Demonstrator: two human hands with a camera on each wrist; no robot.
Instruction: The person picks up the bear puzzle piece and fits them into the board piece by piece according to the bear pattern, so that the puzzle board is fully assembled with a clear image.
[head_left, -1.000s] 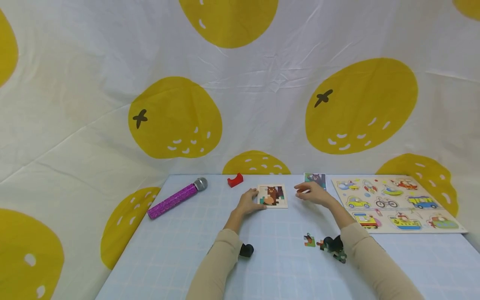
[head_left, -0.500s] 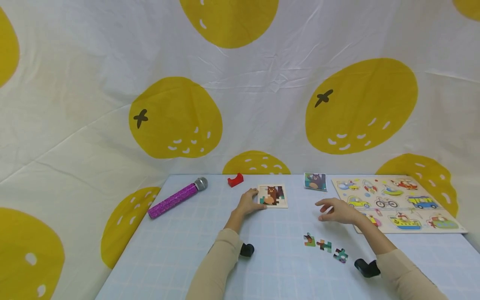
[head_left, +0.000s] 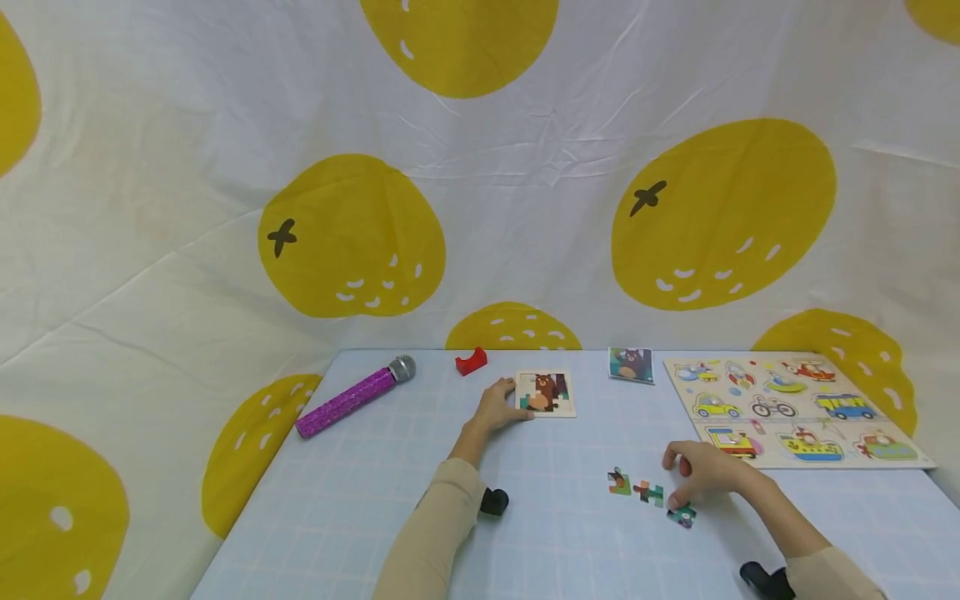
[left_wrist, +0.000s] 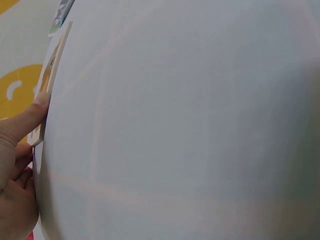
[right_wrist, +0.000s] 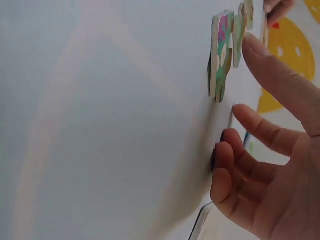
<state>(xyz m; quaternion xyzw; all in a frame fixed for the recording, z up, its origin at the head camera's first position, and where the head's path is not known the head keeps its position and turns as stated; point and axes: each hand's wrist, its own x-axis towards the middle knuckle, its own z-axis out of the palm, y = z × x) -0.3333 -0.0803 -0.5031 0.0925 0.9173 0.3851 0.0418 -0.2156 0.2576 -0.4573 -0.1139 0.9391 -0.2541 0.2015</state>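
My left hand (head_left: 495, 406) holds the lower left corner of a small wooden jigsaw tray (head_left: 557, 414) with a bear picture. In the left wrist view its thumb (left_wrist: 31, 117) lies on the tray's edge, the other fingers bent beside it. Over the right part of the table my right hand (head_left: 707, 468) hovers with thumb and forefinger spread, nothing between them. Just by the thumb lies a green jigsaw piece (head_left: 682, 516); the right wrist view shows this flowered piece (right_wrist: 221, 55) close up. Two more pieces, a brown-green one (head_left: 648, 492) and a green-orange one (head_left: 618, 481), lie to its left.
A purple glitter microphone (head_left: 348, 402) lies at the left, a red curved block (head_left: 471, 361) behind the tray. At the back stands a bear picture card (head_left: 631, 364). A vehicle peg puzzle board (head_left: 806, 422) covers the right rear, close to my right hand.
My right hand has moved from beside the tray toward me and to the right, down to the loose jigsaw pieces. My left hand stays on the tray.
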